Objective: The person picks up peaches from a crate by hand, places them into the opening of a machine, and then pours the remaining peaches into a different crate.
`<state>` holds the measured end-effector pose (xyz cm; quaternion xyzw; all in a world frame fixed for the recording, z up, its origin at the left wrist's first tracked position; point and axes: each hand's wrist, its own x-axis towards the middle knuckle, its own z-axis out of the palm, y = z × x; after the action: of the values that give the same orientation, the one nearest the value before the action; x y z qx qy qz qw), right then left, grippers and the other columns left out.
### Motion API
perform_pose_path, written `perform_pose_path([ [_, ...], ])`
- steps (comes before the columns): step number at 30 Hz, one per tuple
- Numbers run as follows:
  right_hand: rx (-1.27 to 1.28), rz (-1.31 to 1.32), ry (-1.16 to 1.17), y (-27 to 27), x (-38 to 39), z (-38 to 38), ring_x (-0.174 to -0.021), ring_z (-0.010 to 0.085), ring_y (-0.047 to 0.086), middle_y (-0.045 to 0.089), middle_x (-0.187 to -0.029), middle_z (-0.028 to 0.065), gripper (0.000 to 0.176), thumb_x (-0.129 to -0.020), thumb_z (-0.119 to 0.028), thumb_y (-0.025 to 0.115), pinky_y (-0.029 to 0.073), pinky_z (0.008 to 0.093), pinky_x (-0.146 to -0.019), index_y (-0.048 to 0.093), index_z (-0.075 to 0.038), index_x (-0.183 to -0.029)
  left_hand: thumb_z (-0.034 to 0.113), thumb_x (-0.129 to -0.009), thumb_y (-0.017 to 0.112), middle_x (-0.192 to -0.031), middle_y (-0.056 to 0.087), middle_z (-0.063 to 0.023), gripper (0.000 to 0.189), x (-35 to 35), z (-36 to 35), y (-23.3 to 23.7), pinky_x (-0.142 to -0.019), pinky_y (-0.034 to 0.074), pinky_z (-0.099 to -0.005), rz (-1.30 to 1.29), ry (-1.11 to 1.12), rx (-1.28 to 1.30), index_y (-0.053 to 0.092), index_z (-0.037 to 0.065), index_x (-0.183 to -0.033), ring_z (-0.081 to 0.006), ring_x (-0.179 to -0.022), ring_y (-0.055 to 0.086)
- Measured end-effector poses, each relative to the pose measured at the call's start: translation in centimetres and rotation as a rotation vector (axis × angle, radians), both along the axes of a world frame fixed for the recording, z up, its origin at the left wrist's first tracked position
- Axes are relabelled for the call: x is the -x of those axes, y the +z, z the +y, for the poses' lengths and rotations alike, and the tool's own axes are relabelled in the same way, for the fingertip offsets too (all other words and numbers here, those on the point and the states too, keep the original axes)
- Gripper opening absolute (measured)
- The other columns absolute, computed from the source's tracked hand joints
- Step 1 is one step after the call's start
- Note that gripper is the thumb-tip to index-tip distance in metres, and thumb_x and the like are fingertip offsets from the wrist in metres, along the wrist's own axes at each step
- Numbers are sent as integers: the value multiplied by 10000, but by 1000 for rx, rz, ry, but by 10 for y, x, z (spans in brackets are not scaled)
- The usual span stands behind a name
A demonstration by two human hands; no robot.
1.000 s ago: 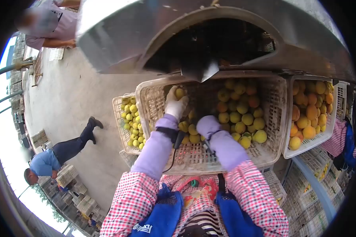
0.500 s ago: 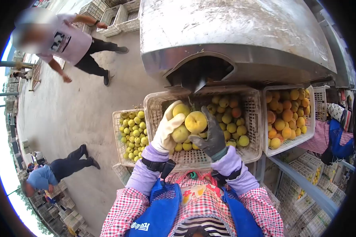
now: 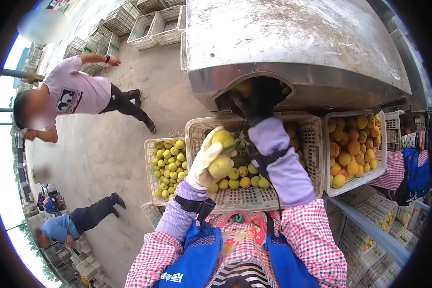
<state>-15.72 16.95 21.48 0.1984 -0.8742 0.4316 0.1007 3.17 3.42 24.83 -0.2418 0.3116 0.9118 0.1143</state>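
Observation:
My left hand (image 3: 207,161), in a pale glove, is closed round two yellow-green fruits (image 3: 220,166) above the middle crate (image 3: 245,200). Green leaves (image 3: 244,145) show beside it. My right hand (image 3: 255,103), in a dark glove, reaches into the arched opening of the metal machine (image 3: 302,33). Its fingers are lost in the shadow there, near a yellowish shape. More fruits (image 3: 245,182) lie in the middle crate, partly hidden under my right forearm.
A crate of small green fruits (image 3: 169,163) stands at the left, a crate of orange fruits (image 3: 353,149) at the right. Two people (image 3: 84,91) are on the concrete floor at left. Empty crates (image 3: 156,26) stand behind. A blue rail (image 3: 369,230) runs at lower right.
My right hand has moved up from the crate into the machine opening. The large yellow fruit between my hands is gone from there. The view has shifted, and the upper person has changed pose.

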Motion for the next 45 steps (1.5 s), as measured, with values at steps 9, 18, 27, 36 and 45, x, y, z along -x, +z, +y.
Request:
perform_pose_path([
  [9, 88, -290, 353, 19, -123, 64, -1330, 375, 548, 590, -1417, 193, 880, -730, -317, 898, 450, 451, -1130, 532, -94, -1498, 371, -1096, 430, -1387, 614, -155, 554, 9, 1, 13, -1070, 479, -376, 353, -242, 629, 485, -34, -1470, -242, -1245, 606],
  [18, 316, -578, 404, 31, -119, 79, -1318, 355, 560, 519, -1481, 177, 842, -739, -233, 883, 450, 436, -1138, 532, -74, -1487, 308, -1067, 528, -1286, 665, -167, 491, 9, -6, 31, -999, 513, -385, 488, -375, 658, 543, -50, -1402, -254, -1128, 659],
  [27, 42, 274, -39, 12, -87, 34, -1261, 423, 568, 590, -1384, 187, 700, -735, -304, 879, 431, 509, -1110, 618, -4, -1311, 348, -1052, 536, -1115, 726, -162, 518, 27, -6, 14, -838, 575, -375, 443, -249, 617, 560, -51, -1381, -264, -975, 711],
  [36, 31, -181, -92, -12, -9, -9, -1223, 426, 577, 600, -1353, 229, 720, -839, -450, 803, 449, 526, -1040, 589, -15, -1373, 492, -1065, 514, -1296, 668, -164, 615, 21, 1, -20, -893, 575, -375, -71, 47, 33, 522, 15, -1454, -249, -1099, 674],
  [45, -100, 158, 280, 8, -128, 43, -1443, 409, 425, 557, -1465, 181, 814, -820, -624, 737, 348, 567, -1148, 597, -43, -1373, 525, -1105, 387, -1381, 612, -176, 656, 29, 14, -12, -1001, 543, -389, 171, -80, 181, 489, -11, -1467, -242, -1214, 627],
])
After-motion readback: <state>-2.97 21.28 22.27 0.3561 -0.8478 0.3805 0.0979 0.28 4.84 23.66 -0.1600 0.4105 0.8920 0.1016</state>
